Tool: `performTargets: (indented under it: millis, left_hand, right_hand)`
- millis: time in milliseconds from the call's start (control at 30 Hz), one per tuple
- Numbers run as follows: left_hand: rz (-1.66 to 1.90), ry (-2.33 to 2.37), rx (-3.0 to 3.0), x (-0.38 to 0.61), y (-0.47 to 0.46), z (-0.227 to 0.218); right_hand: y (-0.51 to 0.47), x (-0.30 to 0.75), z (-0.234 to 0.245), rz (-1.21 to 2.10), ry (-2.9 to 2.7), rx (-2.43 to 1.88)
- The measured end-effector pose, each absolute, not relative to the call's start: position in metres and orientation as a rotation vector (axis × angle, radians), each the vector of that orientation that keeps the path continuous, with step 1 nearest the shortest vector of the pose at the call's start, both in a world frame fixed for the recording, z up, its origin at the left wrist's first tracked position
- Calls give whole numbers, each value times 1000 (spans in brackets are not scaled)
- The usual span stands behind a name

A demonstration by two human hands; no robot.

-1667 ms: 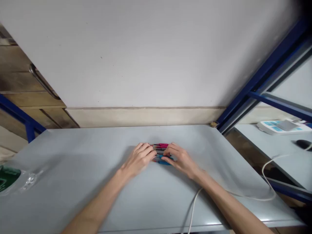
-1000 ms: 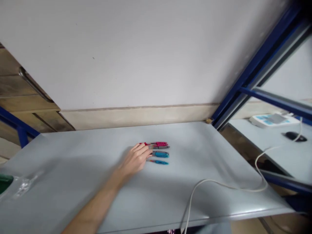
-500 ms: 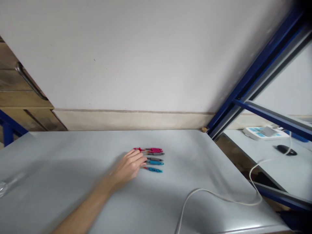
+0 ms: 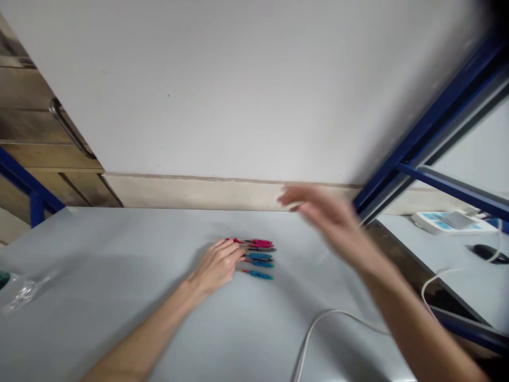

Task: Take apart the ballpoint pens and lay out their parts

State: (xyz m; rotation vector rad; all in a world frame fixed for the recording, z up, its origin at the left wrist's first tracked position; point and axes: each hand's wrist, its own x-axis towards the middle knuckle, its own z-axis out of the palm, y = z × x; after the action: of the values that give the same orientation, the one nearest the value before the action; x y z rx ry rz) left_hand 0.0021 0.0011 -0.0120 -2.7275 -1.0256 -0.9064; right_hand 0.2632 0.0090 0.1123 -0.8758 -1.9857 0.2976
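Several pens lie in a row on the grey table (image 4: 131, 302): pink pens (image 4: 260, 242) at the far side, a dark grey pen (image 4: 267, 249), and blue pens, the nearest blue pen (image 4: 257, 274) lying a little apart. My left hand (image 4: 220, 263) rests over their left ends, fingers curled and close together on the pens; its fingertips are partly hidden. My right hand (image 4: 328, 215) is in the air to the right of the pens, smeared by motion. Its thumb looks apart from the fingers, and nothing shows in it.
A white cable (image 4: 338, 312) runs across the table's front right. Clear plastic wrapping (image 4: 24, 292) lies at the left edge. Beyond a blue metal frame (image 4: 397, 154) on the right are a white device with blue panels (image 4: 451, 222) and a black mouse (image 4: 491, 253).
My right hand has come into view from the right. One more blue pen now shows among the middle pens. My left hand stays at the pens' left ends; the view has shifted slightly.
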Motion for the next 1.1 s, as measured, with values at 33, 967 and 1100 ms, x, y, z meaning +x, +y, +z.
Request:
performTargets:
  millis: [33, 967, 1100]
  left_hand:
    - [-911, -1048, -2711, 2, 1, -13]
    - [-717, -1330, -2667, 5, -5, -16]
    - [-738, -1329, -2689, 6, -6, -14]
  right_hand:
    - [9, 255, 99, 315, -2092, -897]
    - [-1, 219, -1, 339, -2303, -988]
    - [0, 219, -3, 329, -2342, -1023]
